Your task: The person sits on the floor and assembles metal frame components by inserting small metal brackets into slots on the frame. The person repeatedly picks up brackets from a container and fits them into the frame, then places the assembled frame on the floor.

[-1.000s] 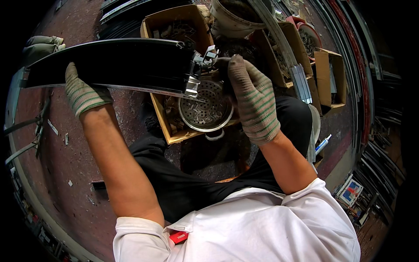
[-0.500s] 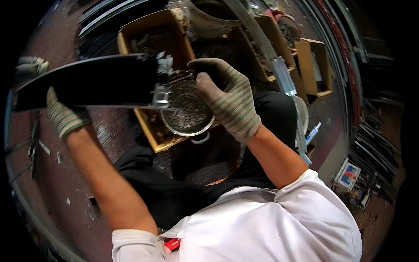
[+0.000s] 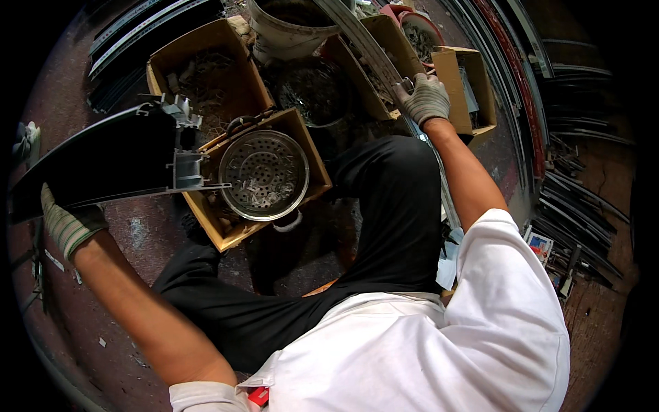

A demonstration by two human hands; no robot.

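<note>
My left hand (image 3: 72, 223), in a striped knit glove, grips the lower edge of a wide black metal profile (image 3: 103, 165). The profile's cut end, with bare silvery channels, points right and overlaps a round perforated metal strainer (image 3: 264, 172). That strainer rests on a wooden box (image 3: 312, 154) in front of my knees. Out to the right, my gloved right hand (image 3: 427, 99) is closed over a long grey metal strip (image 3: 367, 41) that slants down past my right knee. Its fingertips are partly hidden.
Behind the strainer stand a cardboard box of scraps (image 3: 199, 69), a whitish bucket (image 3: 288, 34) and a dark round tub (image 3: 312, 89). A small open carton (image 3: 463, 89) sits beside my right hand. Long profiles (image 3: 580, 226) lie stacked at right. A grey glove-like shape (image 3: 27, 141) shows at far left.
My right hand has moved from beside the profile's cut end to the grey strip on the right. The profile and my left hand have shifted left and slightly down in view.
</note>
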